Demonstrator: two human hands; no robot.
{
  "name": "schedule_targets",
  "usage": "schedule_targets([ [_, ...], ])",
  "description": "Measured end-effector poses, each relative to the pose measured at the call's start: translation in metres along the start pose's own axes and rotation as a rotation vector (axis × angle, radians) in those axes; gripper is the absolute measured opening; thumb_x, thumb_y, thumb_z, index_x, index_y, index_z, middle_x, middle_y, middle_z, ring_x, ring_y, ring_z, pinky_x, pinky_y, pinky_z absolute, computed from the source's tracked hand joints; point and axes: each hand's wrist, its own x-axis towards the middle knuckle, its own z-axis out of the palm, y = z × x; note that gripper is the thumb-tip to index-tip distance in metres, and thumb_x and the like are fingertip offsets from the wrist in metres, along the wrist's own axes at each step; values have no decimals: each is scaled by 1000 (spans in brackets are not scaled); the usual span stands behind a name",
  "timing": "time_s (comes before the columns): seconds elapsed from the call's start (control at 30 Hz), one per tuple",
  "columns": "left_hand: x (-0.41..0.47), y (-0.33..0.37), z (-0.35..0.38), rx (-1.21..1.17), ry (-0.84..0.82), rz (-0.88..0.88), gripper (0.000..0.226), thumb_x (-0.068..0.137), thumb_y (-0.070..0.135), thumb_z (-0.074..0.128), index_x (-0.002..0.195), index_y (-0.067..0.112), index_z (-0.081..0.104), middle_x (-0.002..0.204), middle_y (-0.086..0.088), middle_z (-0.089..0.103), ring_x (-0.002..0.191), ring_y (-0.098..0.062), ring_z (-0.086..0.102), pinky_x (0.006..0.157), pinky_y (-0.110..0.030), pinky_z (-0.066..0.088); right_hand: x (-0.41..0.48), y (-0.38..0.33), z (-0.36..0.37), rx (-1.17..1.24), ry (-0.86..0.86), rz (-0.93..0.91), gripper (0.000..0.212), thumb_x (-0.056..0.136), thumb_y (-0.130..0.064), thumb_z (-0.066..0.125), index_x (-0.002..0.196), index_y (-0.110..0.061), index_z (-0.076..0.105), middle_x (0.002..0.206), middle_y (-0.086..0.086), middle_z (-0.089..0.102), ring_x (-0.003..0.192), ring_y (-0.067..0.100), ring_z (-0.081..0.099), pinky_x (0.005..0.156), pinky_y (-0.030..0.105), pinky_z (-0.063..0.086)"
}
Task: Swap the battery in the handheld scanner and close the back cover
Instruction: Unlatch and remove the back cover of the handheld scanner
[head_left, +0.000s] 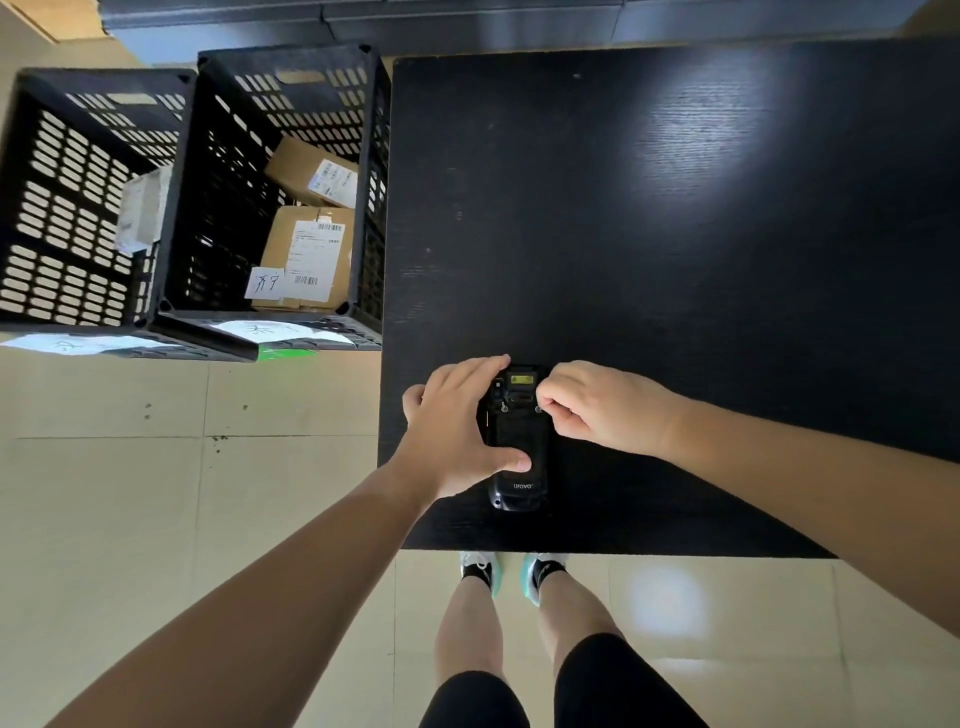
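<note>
One handheld scanner (519, 447) is laid face down on the black table (675, 260), close to the table's near edge and toward its left side. The back cover (521, 439) is seen on the scanner's back, with the word "urovo" printed below it. Two small latches are counted at the cover's top corners; the left one (504, 408) is plainly shown, the right one is partly hidden under fingertips.

Two bare hands are counted, both at the scanner. The left hand (457, 431) is spread over the scanner's left side, fingers wrapped round its top left corner and the thumb pressed flat on the back cover: the scanner is gripped and pinned to the table. The right hand (602, 405) is curled, thumb and forefinger pinched together at the right latch; whether the latch is actually caught between them cannot be told.

To the left of the table, two black slatted crates (208, 197) are stood side by side on the floor. Two cardboard parcels (311, 218) with printed labels are seen in the crate nearer the table, one pale parcel (143, 208) in the farther one. Two shoes are seen below the table's near edge.
</note>
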Motion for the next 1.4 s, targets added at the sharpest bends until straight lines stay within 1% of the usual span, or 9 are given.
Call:
schedule_targets([
  [0.1,0,-1,1,0,-6,1,111,48,71,75,145,44,29,145,21,41,134,-6,25,101,-34,12,3,3,-5,-73,-44,-106,5,85,-4,65,84,-5,61,75,5,58,65,15,49,50,24,41],
  [0.27,0,-2,0,10,-16,3,112,48,72,73,147,45,27,148,20,39,136,-6,25,101,-34,12,17,14,-18,-191,-186,-287,8,90,-7,63,96,-2,65,78,9,63,63,24,60,48,37,54],
  [0.43,0,-2,0,21,-14,-2,113,48,74,71,148,46,25,149,21,38,137,-6,26,102,-35,13,39,24,-31,-266,-289,-479,11,88,-5,66,98,-1,66,75,11,64,54,30,59,43,36,49],
  [0.57,0,-3,2,14,-9,-6,114,47,74,71,147,46,25,148,21,38,137,-5,26,102,-34,12,57,26,-38,-313,-306,-674,14,82,-6,73,94,-4,68,67,8,62,43,27,54,39,26,35],
  [0.73,0,-2,2,11,4,0,114,47,72,74,148,45,27,149,20,39,136,-5,25,102,-34,13,65,30,-41,-326,-279,-724,5,88,-13,64,91,-14,68,62,1,59,43,23,54,41,25,34],
  [0.97,-1,0,1,28,-4,-6,113,48,72,74,148,45,27,150,19,38,137,-5,25,104,-37,14,70,29,-40,-336,-325,-752,9,85,-11,64,93,-13,68,59,1,60,41,23,53,41,25,35],
  [1.13,-1,2,-1,33,1,-20,115,48,72,74,148,44,26,149,19,39,137,-6,27,103,-35,12,50,27,-40,-300,-331,-528,12,95,-15,56,103,-15,65,77,4,65,50,27,57,44,34,46],
  [1.27,-8,10,1,35,-3,-41,114,59,65,76,152,42,14,157,16,31,143,-11,23,112,-46,14,13,11,-28,-6,-133,42,15,96,-28,53,107,-32,60,95,-12,63,68,8,60,59,24,44],
  [1.4,-27,21,3,-57,47,-105,106,68,49,81,153,34,19,153,12,32,138,-16,25,114,-46,22,-21,-27,3,500,139,532,39,80,-5,64,105,-36,62,99,-13,51,75,8,56,67,17,44],
])
